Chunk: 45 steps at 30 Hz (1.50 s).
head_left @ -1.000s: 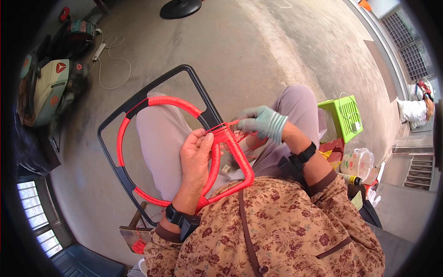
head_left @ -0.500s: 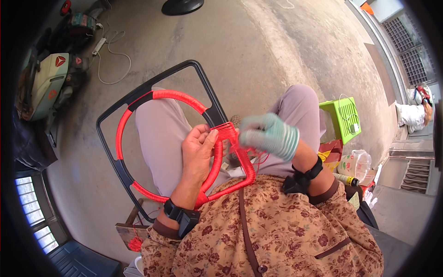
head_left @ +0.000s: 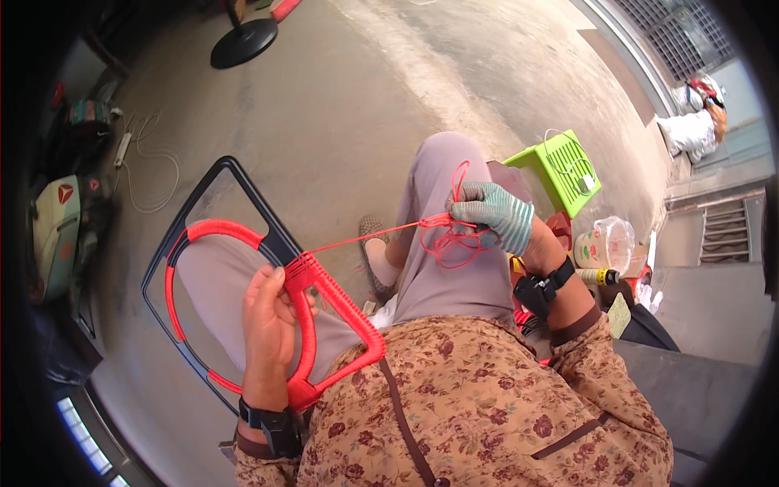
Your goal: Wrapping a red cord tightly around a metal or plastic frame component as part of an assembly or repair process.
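Observation:
A black frame leans across my lap at the left, with a round ring and a triangular loop partly wrapped in red cord. My bare left hand grips the wrapped part beside the black bar, its thumb on top; some fingers are hidden behind it. From that spot a thin red cord runs taut to my right hand. A green-grey striped glove covers that hand, closed on the cord, and a loose tangle of cord loops hangs below its fingers over my right knee.
A green plastic crate with a white cable stands beyond my right knee. Next to it are a plastic tub and bags. A round black base stands on the floor ahead. A power strip and a scooter are at left.
My right hand has drawn away to the right and up, stretching the cord taut. The frame and my left hand sit lower and farther left in view, and the view itself has shifted.

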Tool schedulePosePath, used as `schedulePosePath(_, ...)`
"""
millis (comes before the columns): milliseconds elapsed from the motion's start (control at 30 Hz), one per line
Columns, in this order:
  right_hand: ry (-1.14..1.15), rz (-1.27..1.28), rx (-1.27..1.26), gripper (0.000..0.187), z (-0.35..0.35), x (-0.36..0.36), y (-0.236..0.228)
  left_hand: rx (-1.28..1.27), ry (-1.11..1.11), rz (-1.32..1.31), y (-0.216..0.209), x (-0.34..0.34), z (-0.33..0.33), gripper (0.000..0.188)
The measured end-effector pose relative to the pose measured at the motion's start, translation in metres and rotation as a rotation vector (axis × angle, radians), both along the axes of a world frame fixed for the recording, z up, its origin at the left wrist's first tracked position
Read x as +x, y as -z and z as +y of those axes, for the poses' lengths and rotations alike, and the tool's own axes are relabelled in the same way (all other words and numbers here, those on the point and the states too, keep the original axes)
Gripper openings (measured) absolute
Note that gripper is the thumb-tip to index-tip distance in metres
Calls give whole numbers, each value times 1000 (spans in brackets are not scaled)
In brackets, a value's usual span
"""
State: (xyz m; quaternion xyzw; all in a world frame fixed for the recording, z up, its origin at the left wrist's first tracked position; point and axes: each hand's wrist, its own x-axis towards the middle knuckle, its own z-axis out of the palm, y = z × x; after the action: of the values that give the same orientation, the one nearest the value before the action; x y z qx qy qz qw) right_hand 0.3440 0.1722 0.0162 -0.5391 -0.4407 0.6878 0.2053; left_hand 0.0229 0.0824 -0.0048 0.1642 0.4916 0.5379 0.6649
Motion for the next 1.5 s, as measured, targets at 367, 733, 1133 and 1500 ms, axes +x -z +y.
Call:
schedulePosePath(367,79,100,134,21,-19,-45,-16,916,110,1326,-38,46,38,24)
schedulePosePath(733,125,-69,248,32,3,-74,-7,499,228,529,-5,50,27,13)
schedulePosePath(1133,-215,18,782,30,-24,-100,-2,508,169,738,-17,53,12,17)
schedulePosePath(1500,-153,-108,643,14,-10,-124,5,425,137,505,1,27,24,8)
